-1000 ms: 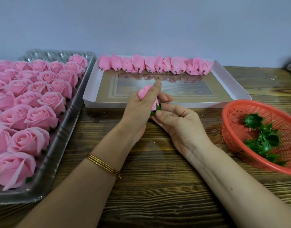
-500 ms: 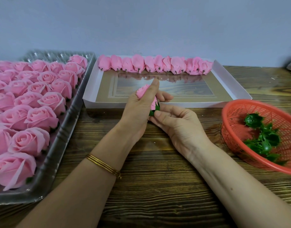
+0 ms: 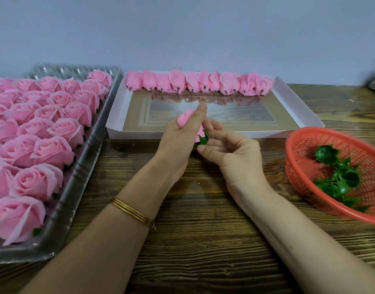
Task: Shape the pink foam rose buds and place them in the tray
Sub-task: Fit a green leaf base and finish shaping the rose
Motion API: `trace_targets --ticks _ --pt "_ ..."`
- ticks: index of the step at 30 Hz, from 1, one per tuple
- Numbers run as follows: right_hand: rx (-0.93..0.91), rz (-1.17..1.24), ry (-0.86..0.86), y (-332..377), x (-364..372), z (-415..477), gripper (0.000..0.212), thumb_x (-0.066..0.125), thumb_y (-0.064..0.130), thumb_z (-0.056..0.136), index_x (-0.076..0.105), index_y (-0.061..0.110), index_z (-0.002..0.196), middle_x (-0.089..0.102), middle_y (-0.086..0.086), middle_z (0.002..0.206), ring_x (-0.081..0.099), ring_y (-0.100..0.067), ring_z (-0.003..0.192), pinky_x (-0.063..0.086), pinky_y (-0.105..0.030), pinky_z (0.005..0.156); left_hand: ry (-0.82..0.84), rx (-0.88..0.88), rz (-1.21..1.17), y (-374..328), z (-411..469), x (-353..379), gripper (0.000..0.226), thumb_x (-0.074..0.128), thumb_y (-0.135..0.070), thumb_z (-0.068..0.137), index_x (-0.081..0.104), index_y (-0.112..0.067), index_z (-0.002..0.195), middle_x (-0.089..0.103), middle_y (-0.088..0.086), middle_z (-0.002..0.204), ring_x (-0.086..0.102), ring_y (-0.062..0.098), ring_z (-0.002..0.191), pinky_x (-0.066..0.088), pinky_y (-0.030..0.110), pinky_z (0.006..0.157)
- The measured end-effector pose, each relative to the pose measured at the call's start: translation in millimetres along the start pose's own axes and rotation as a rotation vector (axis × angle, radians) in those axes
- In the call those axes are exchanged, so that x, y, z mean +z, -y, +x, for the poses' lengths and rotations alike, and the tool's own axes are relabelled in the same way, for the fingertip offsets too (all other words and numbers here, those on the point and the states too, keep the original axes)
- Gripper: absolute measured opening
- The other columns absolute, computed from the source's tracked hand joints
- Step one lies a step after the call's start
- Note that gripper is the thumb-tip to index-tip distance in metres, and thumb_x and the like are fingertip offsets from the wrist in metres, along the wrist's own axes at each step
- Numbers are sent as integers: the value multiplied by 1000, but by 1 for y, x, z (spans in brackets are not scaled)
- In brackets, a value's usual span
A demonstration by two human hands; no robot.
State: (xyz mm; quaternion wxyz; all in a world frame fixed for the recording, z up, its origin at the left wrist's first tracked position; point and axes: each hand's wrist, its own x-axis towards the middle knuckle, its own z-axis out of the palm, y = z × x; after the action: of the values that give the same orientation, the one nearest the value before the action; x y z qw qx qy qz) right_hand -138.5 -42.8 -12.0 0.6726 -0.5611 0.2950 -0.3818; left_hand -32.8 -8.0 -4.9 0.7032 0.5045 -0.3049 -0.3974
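Your left hand (image 3: 178, 143) curls round one soft pink foam bud (image 3: 185, 118), forefinger laid straight along it, over the near rim of the white card tray (image 3: 116, 115). Your right hand (image 3: 231, 153) pinches its green plastic calyx (image 3: 202, 140). About eleven folded buds (image 3: 199, 83) line the tray's far wall. The red mesh basket (image 3: 305, 143) holds roughly five spiky calyxes (image 3: 341, 179).

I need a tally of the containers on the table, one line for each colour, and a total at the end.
Clear tray: 1
White tray: 1
Red basket: 1
Total: 3
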Motion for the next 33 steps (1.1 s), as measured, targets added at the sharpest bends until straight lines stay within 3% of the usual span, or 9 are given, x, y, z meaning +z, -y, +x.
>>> trace_targets --ticks 6,10,15,20,25,30,33 --pt "-7 20 -6 0 0 1 34 71 -18 71 70 9 91 75 2 73 71 -6 71 56 -18 71 -17 11 -5 0 0 0 45 49 -34 99 57 -14 60 71 6 83 68 14 82 55 34 85" --pt "86 247 19 -2 2 2 28 60 -21 78 70 -1 96 75 -11 86 72 -20 87 58 -31 86 -23 21 -13 -1 0 -2 43 47 -33 101 56 -11 65 71 5 82 69 13 85 56 29 80" --pt "219 468 2 1 3 3 20 54 -20 82 66 -10 93 74 -17 88 73 -25 84 59 -32 82 0 26 -44 -2 0 -3 45 48 -35 99 59 -16 60 72 6 84 69 14 89 55 31 83" --pt "313 514 25 5 4 3 28 59 -15 77 61 -17 104 71 -24 100 71 -28 92 57 -34 87 14 15 -68 -2 0 -5 49 49 -38 98 60 -21 54 73 4 84 70 14 92 51 29 85" --pt "322 477 21 6 2 4 27 61 -14 74 63 -14 101 73 -20 90 73 -25 81 60 -31 80 16 -1 -67 -3 -1 -4 47 47 -36 100 58 -17 59 72 4 84 70 13 91 53 26 82" --pt "261 460 40 5 2 3 37 66 -7 63 64 -10 100 74 -17 88 73 -25 85 59 -28 78 30 -9 -97 -2 0 -4 46 48 -37 99 61 -16 60 73 6 83 70 14 88 55 27 81" --pt "245 469 50 4 2 4 40 66 -6 62 65 -10 102 74 -18 91 71 -26 90 58 -30 85 34 -20 -121 -1 1 -5 40 53 -43 91 66 -13 68 73 8 84 70 17 89 55 32 87"
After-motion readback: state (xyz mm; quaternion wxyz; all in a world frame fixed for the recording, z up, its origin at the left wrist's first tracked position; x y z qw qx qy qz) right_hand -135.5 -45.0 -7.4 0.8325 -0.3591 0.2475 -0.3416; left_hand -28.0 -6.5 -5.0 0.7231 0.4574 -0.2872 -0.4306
